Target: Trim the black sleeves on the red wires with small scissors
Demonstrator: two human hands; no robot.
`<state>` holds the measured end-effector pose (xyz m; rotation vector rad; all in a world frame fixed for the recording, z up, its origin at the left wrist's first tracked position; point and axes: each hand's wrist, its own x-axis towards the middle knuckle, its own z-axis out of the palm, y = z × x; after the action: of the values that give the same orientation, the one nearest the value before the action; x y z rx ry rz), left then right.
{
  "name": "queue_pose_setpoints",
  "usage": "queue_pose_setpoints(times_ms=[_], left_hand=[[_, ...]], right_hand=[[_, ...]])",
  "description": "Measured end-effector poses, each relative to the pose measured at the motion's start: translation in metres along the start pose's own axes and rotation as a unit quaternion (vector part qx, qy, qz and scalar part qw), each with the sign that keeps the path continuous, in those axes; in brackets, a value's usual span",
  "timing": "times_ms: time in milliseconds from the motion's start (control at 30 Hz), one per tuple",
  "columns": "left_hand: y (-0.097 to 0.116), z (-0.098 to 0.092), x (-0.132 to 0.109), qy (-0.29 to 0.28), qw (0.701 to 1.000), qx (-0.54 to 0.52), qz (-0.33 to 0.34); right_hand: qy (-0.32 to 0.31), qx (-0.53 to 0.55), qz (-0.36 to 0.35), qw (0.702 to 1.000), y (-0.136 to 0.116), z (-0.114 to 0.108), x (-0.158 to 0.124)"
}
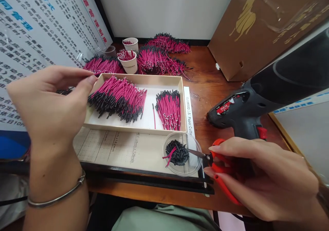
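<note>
The left hand (48, 104) hovers with thumb and forefinger pinched narrow at the near-left corner of the shallow cardboard tray (164, 81); whether a wire sits between them I cannot tell. Just beyond those fingertips lies the large heap of pink wires with black sleeves (118, 99), and further right a smaller, neater bundle (169, 107). The right hand (259, 176) grips red-handled scissors (218, 166), blades nearly closed, tips over the clear dish of black sleeve pieces (180, 154). Judging by the heaps, most wires seem unsorted. A heat gun (257, 100) rests behind the right fingers.
</note>
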<state>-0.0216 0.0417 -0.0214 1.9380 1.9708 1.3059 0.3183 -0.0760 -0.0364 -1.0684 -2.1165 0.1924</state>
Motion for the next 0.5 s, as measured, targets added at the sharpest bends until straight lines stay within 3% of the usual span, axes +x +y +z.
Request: queue_pose_setpoints(times_ms=[100, 167, 300, 500], left_hand=[[0.016, 0.000, -0.002, 0.051, 0.997, 0.040, -0.052], [0.017, 0.001, -0.002, 0.042, 0.996, 0.052, -0.056], [0.007, 0.000, -0.001, 0.012, 0.996, 0.054, -0.072], [0.003, -0.001, -0.003, 0.024, 0.991, 0.086, -0.097]], right_hand=[[-0.023, -0.002, -0.003, 1.000, 0.000, -0.001, 0.003], [0.023, 0.002, 0.004, 1.000, -0.001, -0.001, 0.002], [-0.022, 0.008, 0.007, 1.000, -0.002, 0.000, -0.001], [0.027, 0.026, 0.017, 0.999, 0.001, 0.004, -0.006]])
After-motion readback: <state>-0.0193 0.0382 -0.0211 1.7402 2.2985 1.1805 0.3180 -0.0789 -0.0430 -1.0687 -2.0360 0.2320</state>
